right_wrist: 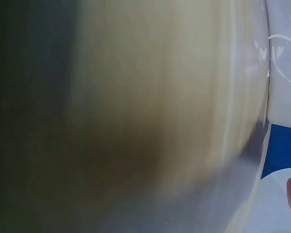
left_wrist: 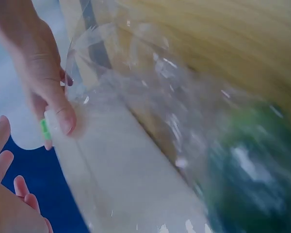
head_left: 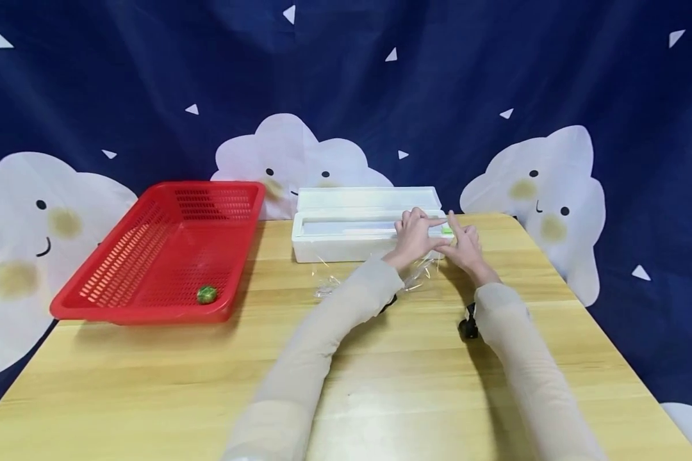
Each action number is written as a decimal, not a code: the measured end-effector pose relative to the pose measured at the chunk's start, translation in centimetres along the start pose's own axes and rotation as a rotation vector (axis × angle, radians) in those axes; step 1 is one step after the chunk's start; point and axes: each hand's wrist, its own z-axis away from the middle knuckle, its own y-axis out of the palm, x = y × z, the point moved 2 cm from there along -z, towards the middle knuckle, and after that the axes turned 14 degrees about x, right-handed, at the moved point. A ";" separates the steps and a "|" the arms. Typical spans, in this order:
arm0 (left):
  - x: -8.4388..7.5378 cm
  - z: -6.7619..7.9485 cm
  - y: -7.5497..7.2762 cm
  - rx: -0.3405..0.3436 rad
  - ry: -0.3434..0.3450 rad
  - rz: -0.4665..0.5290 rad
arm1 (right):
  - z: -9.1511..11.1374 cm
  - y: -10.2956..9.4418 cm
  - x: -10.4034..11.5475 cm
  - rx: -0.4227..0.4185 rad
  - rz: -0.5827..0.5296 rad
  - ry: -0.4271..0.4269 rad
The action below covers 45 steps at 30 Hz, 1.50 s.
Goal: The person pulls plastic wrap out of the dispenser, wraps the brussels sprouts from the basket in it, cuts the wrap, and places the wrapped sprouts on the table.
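A white cling film dispenser box (head_left: 352, 246) lies at the back of the table, its lid (head_left: 369, 197) raised. Clear film (head_left: 329, 285) hangs crumpled over its front. At the right end is a green slide cutter (head_left: 446, 231). My right hand (head_left: 464, 246) grips that end, thumb on the white front and a finger beside the cutter. Just to its left, my left hand (head_left: 412, 237) hovers over the box, index finger stretched toward the cutter. In the left wrist view a blurred green object (left_wrist: 257, 170) shows through the film; the left arm hides that spot in the head view.
To the left stands a red plastic basket (head_left: 150, 314) with one small green round item (head_left: 206, 294) inside. The wooden table (head_left: 403, 397) ends at a blue curtain (head_left: 346, 64) with clouds. The right wrist view is mostly blurred.
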 end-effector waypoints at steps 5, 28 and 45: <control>-0.6 -1.7 1.0 0.020 -0.055 -0.015 | -0.3 0.2 -0.1 0.004 -0.019 -0.035; -0.4 -3.8 3.3 -0.033 -0.209 -0.037 | -0.4 0.6 -0.3 -0.048 -0.091 -0.130; -0.1 -3.6 1.8 0.077 -0.224 -0.032 | -0.1 0.1 0.1 -0.038 -0.031 -0.006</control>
